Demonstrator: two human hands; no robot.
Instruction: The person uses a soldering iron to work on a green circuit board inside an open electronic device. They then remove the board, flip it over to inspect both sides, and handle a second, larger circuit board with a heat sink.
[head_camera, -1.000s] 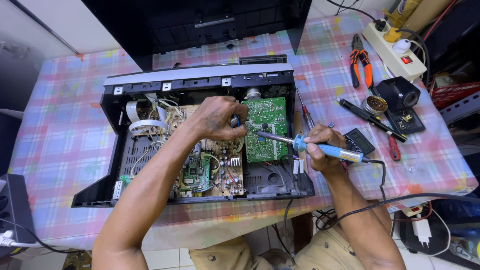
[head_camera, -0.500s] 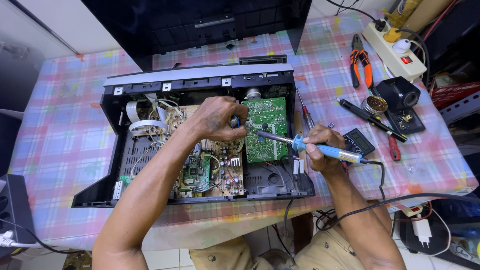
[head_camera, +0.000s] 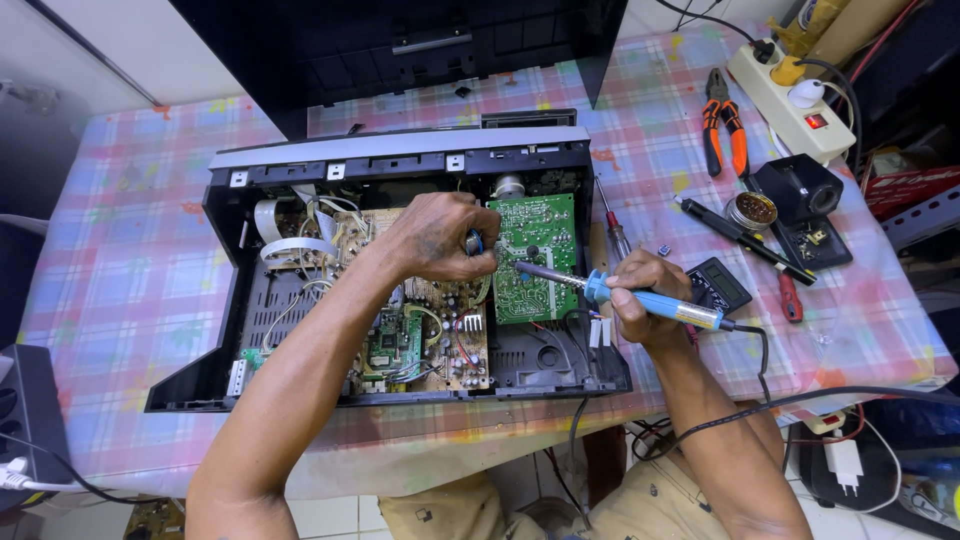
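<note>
Here we note the right hand (head_camera: 640, 295) clamped on the soldering iron (head_camera: 610, 290), tip pointing left at the green circuit board (head_camera: 535, 260); the left hand (head_camera: 440, 235) pinches a small component beside it.

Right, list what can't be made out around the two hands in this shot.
Head view only:
- What the left hand pinches: a small dark part shows between the fingers, and they hide the rest.
- Whether the soldering iron tip touches the green board: too small to tell.
- The brown board under the left hand and forearm: covered.
- The right hand hides the middle of the iron's handle in its grip.
- The black case at the top: cut off by the edge.
</note>
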